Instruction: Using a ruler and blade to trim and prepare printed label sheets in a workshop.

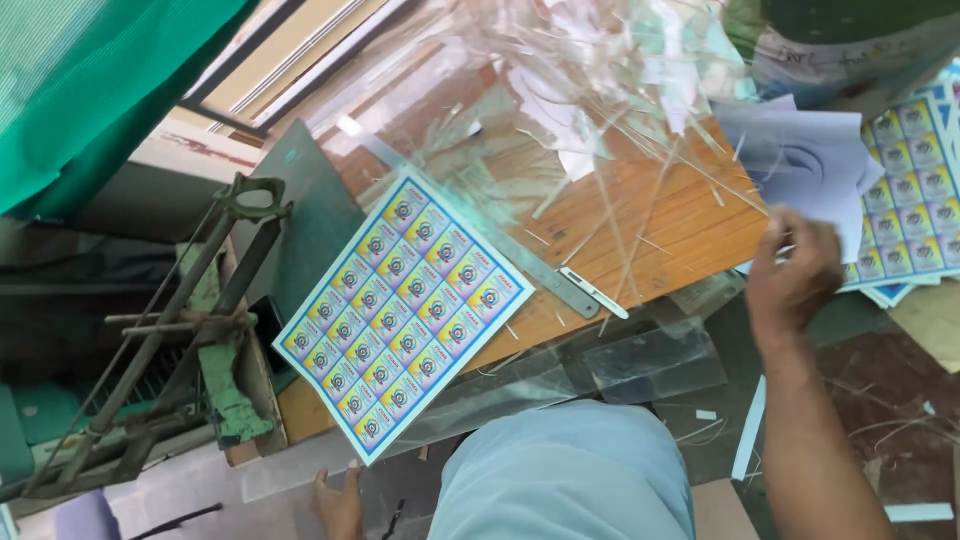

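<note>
A printed sheet of small round colourful stickers in a grid lies slanted on a clear film at the near-left corner of the wooden table. My left hand sits just below the sheet's near corner, one fingertip touching the film edge and nothing gripped. My right hand reaches right, its fingers curled on the edge of a pale blank sheet. That sheet lies on a stack of similar printed sheets. A long metal ruler lies along the sticker sheet's far edge.
A small metal knife lies by the ruler's end. A heap of clear plastic offcut strips covers the far table. A green metal lever cutter stands at left under green cloth. Clear film hangs over the near edge.
</note>
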